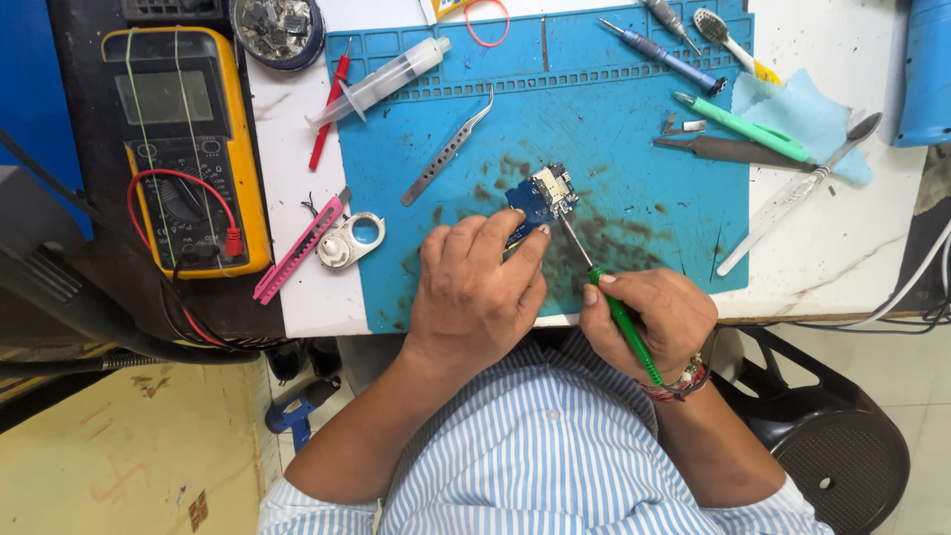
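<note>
Blue silicone work mat anchors my view: at its centre my left hand pinches a small blue circuit board; my right hand grips a green-handled screwdriver, tip touching it. Beyond the mat's upper-left corner, a round dish holds dark scrap parts.

Bright, even overhead light, soft shadows, sharp focus, slight wide-angle bending at edges
</note>
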